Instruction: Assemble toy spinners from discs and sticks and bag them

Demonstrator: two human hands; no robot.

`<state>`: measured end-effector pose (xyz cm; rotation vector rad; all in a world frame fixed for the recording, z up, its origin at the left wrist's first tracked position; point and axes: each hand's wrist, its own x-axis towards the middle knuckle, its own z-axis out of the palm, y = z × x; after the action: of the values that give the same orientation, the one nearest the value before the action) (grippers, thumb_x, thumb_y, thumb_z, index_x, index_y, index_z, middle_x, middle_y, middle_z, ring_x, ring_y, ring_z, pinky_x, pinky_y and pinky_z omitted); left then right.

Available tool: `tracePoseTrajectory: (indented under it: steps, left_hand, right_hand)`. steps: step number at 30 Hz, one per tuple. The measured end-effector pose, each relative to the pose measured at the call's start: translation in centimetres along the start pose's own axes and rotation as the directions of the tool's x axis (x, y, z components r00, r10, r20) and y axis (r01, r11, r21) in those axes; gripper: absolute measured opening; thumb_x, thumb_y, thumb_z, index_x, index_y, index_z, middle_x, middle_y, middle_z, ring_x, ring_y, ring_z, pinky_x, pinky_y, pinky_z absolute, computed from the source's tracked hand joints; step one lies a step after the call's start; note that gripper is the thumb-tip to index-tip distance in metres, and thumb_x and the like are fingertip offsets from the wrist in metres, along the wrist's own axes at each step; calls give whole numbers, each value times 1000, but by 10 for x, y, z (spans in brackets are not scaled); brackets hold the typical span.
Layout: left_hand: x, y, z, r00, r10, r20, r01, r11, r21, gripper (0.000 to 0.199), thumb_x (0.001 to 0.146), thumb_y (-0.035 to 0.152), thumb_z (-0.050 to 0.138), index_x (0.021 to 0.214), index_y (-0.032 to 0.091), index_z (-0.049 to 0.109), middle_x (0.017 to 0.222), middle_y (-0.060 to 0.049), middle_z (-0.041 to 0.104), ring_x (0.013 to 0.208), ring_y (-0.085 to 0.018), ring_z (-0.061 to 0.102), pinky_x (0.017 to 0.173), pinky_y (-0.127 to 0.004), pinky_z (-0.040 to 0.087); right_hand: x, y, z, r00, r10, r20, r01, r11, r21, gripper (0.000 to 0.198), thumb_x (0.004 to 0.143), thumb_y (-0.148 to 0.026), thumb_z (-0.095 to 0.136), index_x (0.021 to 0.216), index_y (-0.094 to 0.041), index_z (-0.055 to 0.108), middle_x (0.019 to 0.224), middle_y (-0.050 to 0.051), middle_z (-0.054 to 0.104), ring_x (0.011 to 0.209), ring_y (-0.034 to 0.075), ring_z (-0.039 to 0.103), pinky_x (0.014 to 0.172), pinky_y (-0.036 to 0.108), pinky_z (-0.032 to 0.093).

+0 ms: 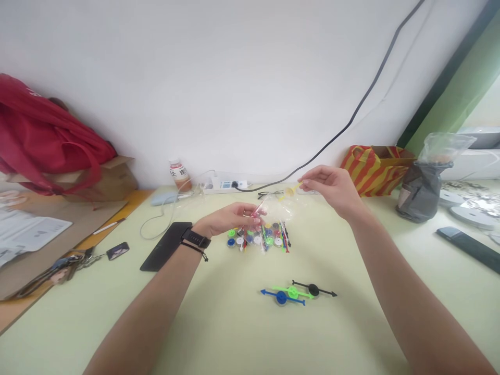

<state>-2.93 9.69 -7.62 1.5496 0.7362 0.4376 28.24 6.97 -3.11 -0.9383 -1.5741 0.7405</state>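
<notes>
My left hand (pixel 239 217) is closed on the edge of a clear plastic bag (pixel 279 209), which hangs over a cluster of small coloured spinner pieces. Between the thumb and fingertips of my right hand (pixel 332 188) is a yellow spinner piece (pixel 289 192), raised beside the bag. Among the clustered parts are a white disc (pixel 278 242), a blue disc (pixel 231 242) and several thin arrows. Nearer to me lie a blue arrow spinner (pixel 280 297), a green one (pixel 292 293) and a black one (pixel 313 290), side by side and partly overlapping.
A black tablet-like slab (pixel 166 247) lies beneath my left wrist. Along the wall stand a drink bottle (pixel 179 176), a power strip (pixel 224 187) and a striped bag (pixel 365 169). At right are a grey bag (pixel 420 192) and a dark phone-like object (pixel 469 249). Keys (pixel 84 259) lie left.
</notes>
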Motion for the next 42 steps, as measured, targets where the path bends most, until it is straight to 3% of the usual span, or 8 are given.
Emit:
tracePoseTrajectory:
  steps: [4,10,12,18,23,30,35,42]
  left_hand:
    - [2,1,5,1000,-2,12,2,1000,-26,52,86,40,83,133,20,70,122,-16,75,99,-22,74,77,-27,56]
    - [2,2,9,999,21,35,-19,998,-67,50,89,35,80,135,19,68,123,-15,73,88,-17,70,67,-23,52]
    - [1,2,9,999,21,42,-16,994,-104,49,89,32,80,135,19,69,124,-15,73,91,-17,70,73,-24,54]
    - [1,-1,6,999,29,18,-26,991,-130,48,88,30,82,132,20,70,127,-15,73,98,-20,73,84,-29,57]
    - [4,-3,8,998,44,40,-39,991,-127,51,85,30,84,133,18,69,126,-18,73,104,-23,74,92,-33,57]
    - [7,-4,12,998,60,-4,-60,997,-42,51,83,33,86,129,18,71,124,-17,75,107,-24,73,95,-34,56]
    - [10,-5,14,984,131,-123,-119,988,93,53,79,37,88,126,18,72,126,-15,74,111,-28,72,93,-37,57]
    - [12,1,23,961,226,-159,-196,963,186,50,80,39,87,123,18,73,119,-13,76,105,-27,72,89,-35,58]
  right_hand:
    - [-2,0,6,988,27,151,-18,998,-59,27,83,-44,80,90,-19,73,95,8,79,84,21,73,85,40,59]
    - [-2,2,17,974,89,207,-89,996,-10,31,80,-48,81,89,-19,73,103,10,80,102,26,73,93,40,54]
    - [-1,6,18,980,96,173,-102,994,26,32,79,-48,82,89,-20,72,102,9,80,103,26,73,94,40,54]
    - [2,7,14,992,57,-112,-53,998,44,28,77,-44,82,88,-22,71,100,9,80,103,29,73,85,40,56]
    - [-1,-3,17,998,-18,-60,9,987,-160,24,81,-44,78,86,-21,72,95,8,79,94,27,74,84,40,56]
    - [-2,-4,21,996,-82,-43,53,884,-465,8,83,-28,69,84,-21,72,87,5,77,86,23,71,81,37,51]
    - [-1,-1,16,967,-124,-222,1,875,-484,9,82,-29,66,85,-21,70,78,5,73,71,22,66,68,35,51]
    - [-6,-1,22,984,-29,-178,-56,889,-454,10,76,-24,67,86,-21,66,78,5,70,66,22,69,60,33,51]
